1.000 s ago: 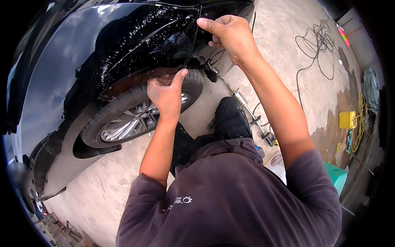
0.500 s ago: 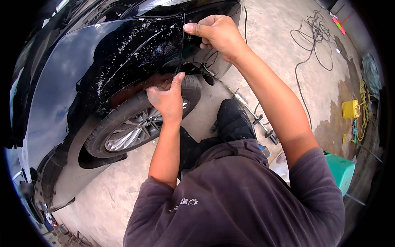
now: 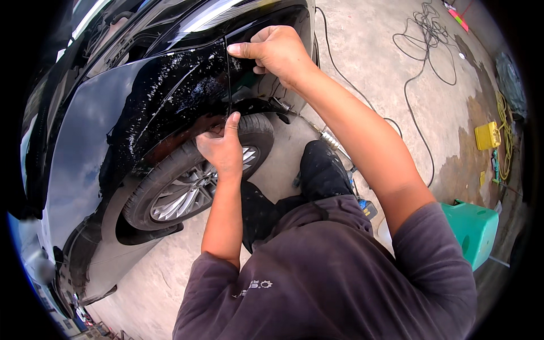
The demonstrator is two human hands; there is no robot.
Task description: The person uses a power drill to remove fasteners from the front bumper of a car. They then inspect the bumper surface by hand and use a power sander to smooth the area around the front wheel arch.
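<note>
A black car fender (image 3: 170,105) with a scratched, white-speckled patch is in front of me, above a tyre (image 3: 136,205) with a silver alloy wheel (image 3: 181,195). A thin dark seam (image 3: 229,85) runs down between the fender and the front bumper. At the seam's lower end my left hand (image 3: 220,148) grips the wheel-arch edge (image 3: 195,126), thumb up, fingers curled and partly hidden under the lip. My right hand (image 3: 277,55) is closed near the seam's top, thumb tip against it and fingers folded beneath. Whatever it pinches is hidden.
A metal rod-like tool (image 3: 328,137) lies on the concrete floor beside my knee. Black cable (image 3: 428,48) is tangled at the far right. A yellow container (image 3: 487,136), a yellow hose (image 3: 503,122) and a green plastic container (image 3: 473,232) stand along the right side.
The view has shifted, so the car and both hands appear slightly lower and farther left. Both hands keep about the same places along the seam and wheel arch.
</note>
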